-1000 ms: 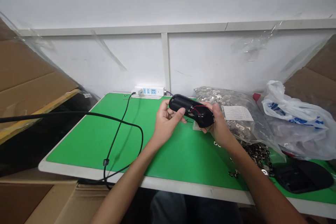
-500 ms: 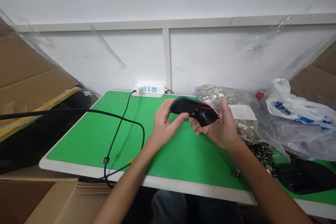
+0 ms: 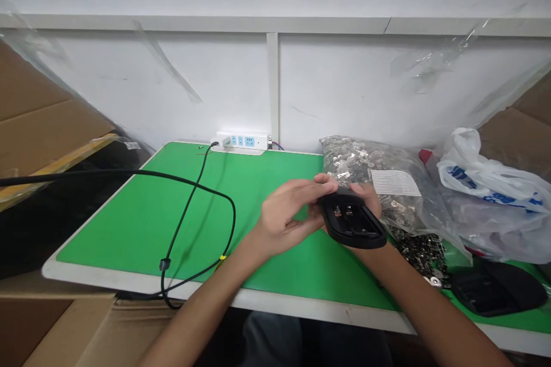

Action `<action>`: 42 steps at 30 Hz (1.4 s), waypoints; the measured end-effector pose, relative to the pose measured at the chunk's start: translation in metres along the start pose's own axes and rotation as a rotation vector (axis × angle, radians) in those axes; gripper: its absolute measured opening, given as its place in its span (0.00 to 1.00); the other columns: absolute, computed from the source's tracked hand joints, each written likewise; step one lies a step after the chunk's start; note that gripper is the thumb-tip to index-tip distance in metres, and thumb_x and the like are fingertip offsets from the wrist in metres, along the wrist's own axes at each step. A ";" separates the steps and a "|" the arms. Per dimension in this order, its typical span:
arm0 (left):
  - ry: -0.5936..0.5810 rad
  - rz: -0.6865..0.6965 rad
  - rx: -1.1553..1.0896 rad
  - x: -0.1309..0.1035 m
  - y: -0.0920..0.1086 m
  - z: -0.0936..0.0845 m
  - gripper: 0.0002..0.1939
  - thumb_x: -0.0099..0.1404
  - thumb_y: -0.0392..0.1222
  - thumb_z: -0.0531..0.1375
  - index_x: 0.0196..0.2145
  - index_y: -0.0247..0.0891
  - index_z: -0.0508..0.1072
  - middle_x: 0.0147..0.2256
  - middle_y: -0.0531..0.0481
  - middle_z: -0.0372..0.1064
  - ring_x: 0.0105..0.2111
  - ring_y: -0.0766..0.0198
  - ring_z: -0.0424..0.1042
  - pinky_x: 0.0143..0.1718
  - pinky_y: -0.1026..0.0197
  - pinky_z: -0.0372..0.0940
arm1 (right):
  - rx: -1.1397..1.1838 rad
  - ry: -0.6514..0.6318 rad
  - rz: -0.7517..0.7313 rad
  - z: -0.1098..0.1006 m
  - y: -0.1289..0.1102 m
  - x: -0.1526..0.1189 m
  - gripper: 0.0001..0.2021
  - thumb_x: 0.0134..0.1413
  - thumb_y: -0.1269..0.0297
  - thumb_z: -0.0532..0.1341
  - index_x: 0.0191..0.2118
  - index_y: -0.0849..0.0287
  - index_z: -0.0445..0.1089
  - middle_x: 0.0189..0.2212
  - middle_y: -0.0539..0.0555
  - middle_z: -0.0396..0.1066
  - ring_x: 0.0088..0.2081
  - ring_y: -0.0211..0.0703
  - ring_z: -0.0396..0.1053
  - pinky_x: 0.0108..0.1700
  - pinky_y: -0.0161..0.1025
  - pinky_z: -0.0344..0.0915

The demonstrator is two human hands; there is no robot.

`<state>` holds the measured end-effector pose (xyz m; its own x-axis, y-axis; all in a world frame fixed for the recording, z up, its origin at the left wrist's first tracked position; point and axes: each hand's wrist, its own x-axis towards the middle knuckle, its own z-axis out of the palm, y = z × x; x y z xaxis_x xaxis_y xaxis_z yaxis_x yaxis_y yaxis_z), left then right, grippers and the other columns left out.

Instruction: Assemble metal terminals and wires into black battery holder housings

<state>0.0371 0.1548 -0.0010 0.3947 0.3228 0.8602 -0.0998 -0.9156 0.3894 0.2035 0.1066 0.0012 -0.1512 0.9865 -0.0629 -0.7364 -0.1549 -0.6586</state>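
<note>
Above the green-topped table point(image 3: 146, 229), both of my hands hold a black computer mouse point(image 3: 357, 226). Its underside is turned toward me and shows an uncovered recess with small metal pieces inside. My left hand point(image 3: 290, 212) grips the mouse's left end, with its fingers bent over the edge. From behind and the right, my right hand point(image 3: 368, 198) is wrapped around the body, and most of its fingers are hidden. A second black shell of similar look, with a recess point(image 3: 495, 289), lies on the table at the right.
Small metal parts point(image 3: 424, 252) lie in a heap beside a clear bag of metal pieces point(image 3: 353, 155). A white plastic bag point(image 3: 486, 178) sits at far right. A black cable point(image 3: 189, 206) runs from a power strip point(image 3: 243, 140). An open cardboard box point(image 3: 47, 109) stands left.
The mouse has been turned over, from its glossy red-trimmed side to its recessed underside, and sits slightly lower and to the right. My left hand has moved right with it.
</note>
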 end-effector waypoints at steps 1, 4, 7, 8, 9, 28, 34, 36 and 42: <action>-0.007 -0.005 0.001 0.000 0.001 -0.001 0.25 0.73 0.39 0.66 0.65 0.47 0.72 0.49 0.46 0.82 0.50 0.60 0.81 0.52 0.58 0.76 | 0.003 0.016 -0.001 0.000 0.000 0.000 0.24 0.43 0.48 0.62 0.44 0.56 0.76 0.26 0.51 0.74 0.26 0.43 0.68 0.26 0.38 0.67; -0.021 -0.020 0.017 0.001 0.002 -0.001 0.24 0.73 0.41 0.65 0.65 0.48 0.72 0.48 0.46 0.82 0.48 0.59 0.81 0.51 0.57 0.77 | -0.008 0.063 0.000 0.002 0.001 0.000 0.26 0.40 0.48 0.62 0.44 0.57 0.77 0.26 0.52 0.75 0.28 0.46 0.70 0.26 0.37 0.66; 0.004 -0.006 0.040 0.000 0.002 0.000 0.23 0.74 0.41 0.64 0.64 0.47 0.73 0.48 0.46 0.82 0.48 0.60 0.82 0.51 0.58 0.77 | 0.038 0.068 0.015 0.003 0.002 0.001 0.25 0.39 0.50 0.63 0.44 0.58 0.77 0.27 0.52 0.75 0.30 0.45 0.70 0.28 0.37 0.67; 0.015 0.005 0.049 -0.001 0.002 -0.001 0.22 0.74 0.40 0.64 0.64 0.46 0.73 0.48 0.46 0.82 0.49 0.60 0.82 0.52 0.58 0.77 | 0.060 0.065 0.020 0.004 0.003 0.001 0.24 0.40 0.51 0.64 0.44 0.58 0.77 0.27 0.52 0.75 0.29 0.44 0.70 0.29 0.37 0.66; 0.020 0.015 0.058 -0.002 0.002 -0.001 0.22 0.74 0.39 0.64 0.64 0.46 0.73 0.48 0.47 0.82 0.49 0.61 0.82 0.52 0.59 0.77 | 0.078 0.060 0.022 0.003 0.005 0.000 0.24 0.40 0.51 0.64 0.44 0.58 0.77 0.27 0.52 0.75 0.29 0.43 0.69 0.29 0.36 0.66; -0.021 0.213 0.132 -0.002 0.003 0.001 0.22 0.76 0.41 0.62 0.65 0.38 0.69 0.52 0.37 0.81 0.56 0.56 0.79 0.55 0.53 0.78 | -0.020 -0.194 -0.033 -0.011 0.001 0.001 0.30 0.43 0.47 0.66 0.51 0.59 0.73 0.31 0.50 0.73 0.26 0.38 0.66 0.28 0.34 0.65; 0.032 0.170 0.141 0.000 0.002 0.005 0.21 0.74 0.42 0.64 0.62 0.38 0.71 0.47 0.41 0.82 0.49 0.58 0.81 0.53 0.55 0.77 | -0.001 -0.115 -0.006 -0.012 0.018 0.004 0.29 0.47 0.43 0.60 0.51 0.57 0.72 0.29 0.52 0.73 0.29 0.46 0.70 0.31 0.41 0.70; 0.021 0.188 0.134 -0.001 0.001 0.004 0.22 0.74 0.42 0.64 0.63 0.38 0.70 0.49 0.40 0.81 0.50 0.57 0.81 0.54 0.54 0.77 | 0.011 -0.114 0.017 -0.011 0.020 0.003 0.29 0.47 0.44 0.60 0.51 0.56 0.73 0.32 0.53 0.74 0.29 0.45 0.70 0.31 0.40 0.69; -0.072 0.313 0.193 -0.009 -0.001 0.005 0.18 0.77 0.43 0.61 0.61 0.39 0.71 0.48 0.44 0.83 0.57 0.56 0.78 0.54 0.53 0.77 | -0.124 -0.215 -0.122 -0.020 0.007 0.005 0.30 0.50 0.37 0.65 0.49 0.56 0.75 0.30 0.50 0.72 0.27 0.40 0.65 0.30 0.37 0.66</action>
<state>0.0381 0.1515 -0.0106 0.4365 0.0082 0.8997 -0.0543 -0.9979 0.0355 0.2111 0.1119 -0.0189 -0.2125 0.9616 0.1738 -0.6733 -0.0152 -0.7392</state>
